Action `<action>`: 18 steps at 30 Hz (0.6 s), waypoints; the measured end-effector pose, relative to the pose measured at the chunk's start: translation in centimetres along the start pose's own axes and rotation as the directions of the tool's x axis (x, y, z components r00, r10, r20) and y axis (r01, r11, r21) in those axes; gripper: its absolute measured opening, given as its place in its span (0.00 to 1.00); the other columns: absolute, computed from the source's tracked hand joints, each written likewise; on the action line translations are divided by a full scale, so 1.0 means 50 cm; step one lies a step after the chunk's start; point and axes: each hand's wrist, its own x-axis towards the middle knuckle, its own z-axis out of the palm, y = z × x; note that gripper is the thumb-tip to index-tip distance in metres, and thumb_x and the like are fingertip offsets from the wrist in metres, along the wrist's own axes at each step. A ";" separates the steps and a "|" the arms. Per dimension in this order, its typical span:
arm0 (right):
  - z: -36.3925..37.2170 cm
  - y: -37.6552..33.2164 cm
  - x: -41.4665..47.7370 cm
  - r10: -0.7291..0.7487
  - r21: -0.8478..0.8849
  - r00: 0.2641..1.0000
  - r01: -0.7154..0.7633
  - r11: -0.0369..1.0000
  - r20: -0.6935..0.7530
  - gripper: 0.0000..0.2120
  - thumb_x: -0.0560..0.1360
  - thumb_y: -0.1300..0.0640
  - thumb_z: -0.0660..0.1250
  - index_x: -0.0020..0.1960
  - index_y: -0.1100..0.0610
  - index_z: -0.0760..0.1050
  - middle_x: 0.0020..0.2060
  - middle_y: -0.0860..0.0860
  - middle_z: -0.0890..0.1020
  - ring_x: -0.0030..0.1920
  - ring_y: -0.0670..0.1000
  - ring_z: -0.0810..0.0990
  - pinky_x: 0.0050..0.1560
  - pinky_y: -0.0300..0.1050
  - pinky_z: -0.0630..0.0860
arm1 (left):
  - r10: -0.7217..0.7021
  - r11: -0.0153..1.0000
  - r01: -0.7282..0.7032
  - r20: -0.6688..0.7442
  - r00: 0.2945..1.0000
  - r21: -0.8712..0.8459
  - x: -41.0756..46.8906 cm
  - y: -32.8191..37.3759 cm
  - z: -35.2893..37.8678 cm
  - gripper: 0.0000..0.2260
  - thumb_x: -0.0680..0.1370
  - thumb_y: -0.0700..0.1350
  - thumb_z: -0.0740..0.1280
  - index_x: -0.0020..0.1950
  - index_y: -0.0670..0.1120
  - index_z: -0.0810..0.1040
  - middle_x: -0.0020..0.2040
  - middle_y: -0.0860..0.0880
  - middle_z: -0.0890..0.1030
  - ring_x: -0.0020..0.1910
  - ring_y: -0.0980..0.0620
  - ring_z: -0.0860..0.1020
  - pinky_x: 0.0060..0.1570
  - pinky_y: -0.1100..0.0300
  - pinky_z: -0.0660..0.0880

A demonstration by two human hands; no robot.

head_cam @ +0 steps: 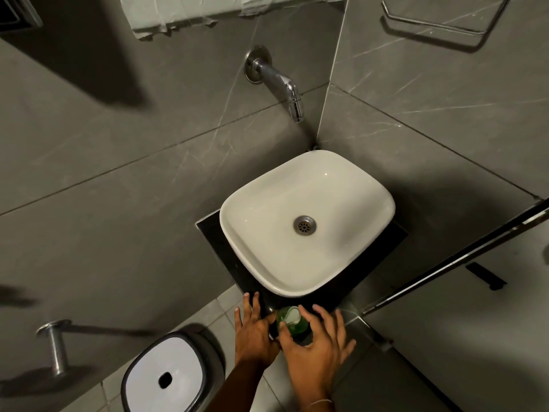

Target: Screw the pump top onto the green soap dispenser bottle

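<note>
The green soap dispenser bottle point(298, 325) stands on the dark counter point(335, 288) just in front of the white basin. Its white pump top point(292, 315) sits on the bottle's neck. My right hand point(316, 346) wraps around the bottle from the near side, thumb on the left and fingers over the right, partly hiding it. My left hand point(252, 331) lies to the bottle's left with fingers spread on the counter edge, its thumb beside the bottle; whether it touches the bottle is unclear.
A white basin point(252, 233) with a metal drain point(304, 224) fills the counter. A chrome tap point(285, 90) juts from the grey tiled wall above. A white-lidded bin point(166, 373) stands on the floor at lower left. A glass partition edge point(445, 263) runs on the right.
</note>
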 end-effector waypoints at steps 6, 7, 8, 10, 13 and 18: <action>-0.036 0.040 0.040 -0.185 -0.028 0.959 0.196 0.980 0.214 0.25 0.58 0.44 0.72 0.54 0.30 0.76 0.75 0.42 0.60 0.78 0.51 0.42 0.71 0.70 0.38 | 0.024 1.000 -0.024 0.011 1.000 0.019 0.003 -0.007 0.005 0.18 0.71 0.59 0.66 0.60 0.59 0.75 0.79 0.43 0.49 0.77 0.44 0.37 0.76 0.40 0.42; -0.041 0.046 0.052 -0.217 -0.043 0.942 0.235 0.971 0.257 0.25 0.58 0.43 0.70 0.55 0.29 0.75 0.76 0.41 0.57 0.77 0.50 0.39 0.71 0.70 0.37 | 0.025 0.999 -0.026 0.014 1.000 0.026 0.003 -0.008 0.006 0.19 0.70 0.60 0.67 0.61 0.59 0.75 0.79 0.44 0.48 0.77 0.44 0.36 0.76 0.41 0.41; -0.046 0.051 0.064 -0.247 -0.057 0.921 0.276 0.959 0.303 0.25 0.59 0.42 0.69 0.55 0.27 0.73 0.76 0.41 0.55 0.77 0.49 0.36 0.71 0.70 0.37 | 0.022 0.999 -0.023 0.024 0.999 0.034 0.004 -0.007 0.005 0.21 0.70 0.62 0.67 0.62 0.59 0.74 0.80 0.44 0.48 0.77 0.43 0.36 0.76 0.41 0.41; -0.054 0.061 0.088 -0.296 -0.053 0.872 0.342 0.938 0.389 0.24 0.61 0.40 0.68 0.55 0.23 0.70 0.77 0.39 0.51 0.76 0.48 0.33 0.71 0.69 0.36 | 0.016 0.999 -0.018 0.041 0.999 0.047 0.003 -0.006 0.002 0.25 0.69 0.65 0.67 0.64 0.59 0.73 0.80 0.45 0.46 0.76 0.43 0.35 0.75 0.42 0.39; -0.064 0.070 0.112 -0.355 -0.024 0.815 0.411 0.912 0.458 0.25 0.62 0.39 0.68 0.55 0.20 0.66 0.77 0.38 0.49 0.76 0.47 0.32 0.71 0.69 0.35 | 0.013 0.999 -0.015 0.058 0.998 0.035 0.003 -0.003 -0.002 0.29 0.68 0.68 0.68 0.66 0.59 0.72 0.79 0.45 0.45 0.76 0.44 0.34 0.74 0.42 0.38; -0.080 0.059 0.122 -0.356 0.071 0.779 0.376 0.924 0.516 0.23 0.63 0.37 0.68 0.54 0.19 0.65 0.75 0.34 0.50 0.76 0.45 0.34 0.72 0.68 0.35 | 0.013 1.000 -0.012 0.071 0.997 -0.016 0.001 0.004 -0.014 0.30 0.67 0.68 0.68 0.67 0.61 0.70 0.79 0.44 0.44 0.76 0.44 0.34 0.74 0.42 0.37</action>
